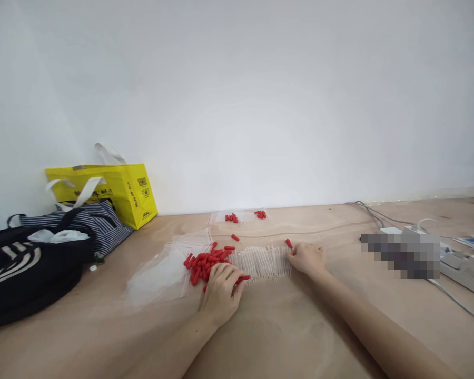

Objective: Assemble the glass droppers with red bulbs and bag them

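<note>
My left hand (223,292) is closed on a red piece (242,279) that sticks out between its thumb and fingers, beside a heap of red pieces (199,266). My right hand (307,258) rests at the right end of a row of thin clear tubes (260,261), its fingertips pressed together there. Another red piece (289,243) shows just above those fingertips; whether the fingers touch it is unclear. Clear plastic bags (160,273) lie left of the heap. Two loose red pieces lie behind the row.
Farther back, a clear bag (245,216) carries two small red groups. On the left stand a yellow bag (144,197), a striped bag (110,226) and a black bag (35,279). Cables and a white power strip (464,273) lie on the right of the wooden table (268,337).
</note>
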`<state>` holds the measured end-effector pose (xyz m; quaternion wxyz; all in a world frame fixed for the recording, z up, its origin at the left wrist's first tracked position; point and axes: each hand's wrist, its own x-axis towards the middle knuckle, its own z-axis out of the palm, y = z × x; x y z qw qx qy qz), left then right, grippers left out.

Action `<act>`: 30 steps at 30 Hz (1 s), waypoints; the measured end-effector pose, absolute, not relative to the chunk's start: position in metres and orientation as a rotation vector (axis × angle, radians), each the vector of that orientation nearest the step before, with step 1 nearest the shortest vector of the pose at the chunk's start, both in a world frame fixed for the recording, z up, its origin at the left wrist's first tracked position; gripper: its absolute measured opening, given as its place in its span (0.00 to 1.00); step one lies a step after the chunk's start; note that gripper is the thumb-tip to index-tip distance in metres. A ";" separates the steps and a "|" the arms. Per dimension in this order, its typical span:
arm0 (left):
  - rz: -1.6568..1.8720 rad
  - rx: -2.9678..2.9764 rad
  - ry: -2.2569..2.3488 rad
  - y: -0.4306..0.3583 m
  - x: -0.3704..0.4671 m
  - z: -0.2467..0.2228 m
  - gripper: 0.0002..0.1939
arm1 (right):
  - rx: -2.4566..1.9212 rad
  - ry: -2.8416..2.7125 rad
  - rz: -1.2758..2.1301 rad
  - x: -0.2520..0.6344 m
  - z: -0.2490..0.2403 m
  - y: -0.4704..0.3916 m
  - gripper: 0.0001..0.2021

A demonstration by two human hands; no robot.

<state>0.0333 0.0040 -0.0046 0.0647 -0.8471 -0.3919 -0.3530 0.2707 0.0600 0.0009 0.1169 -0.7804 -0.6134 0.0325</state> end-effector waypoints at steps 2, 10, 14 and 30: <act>-1.059 -2.564 -1.184 0.003 0.033 -0.004 0.05 | -2.287 -1.781 0.127 0.271 -0.001 0.062 0.15; -1.066 -2.563 -1.200 0.004 0.034 -0.001 0.04 | -2.236 -1.746 0.161 0.268 -0.003 0.061 0.18; -1.051 -2.553 -1.212 0.005 0.034 -0.002 0.04 | -2.154 -1.745 0.137 0.266 0.004 0.055 0.19; -1.130 -2.479 -1.206 0.007 0.033 -0.005 0.08 | -0.952 -2.155 -0.217 0.216 -0.025 0.016 0.08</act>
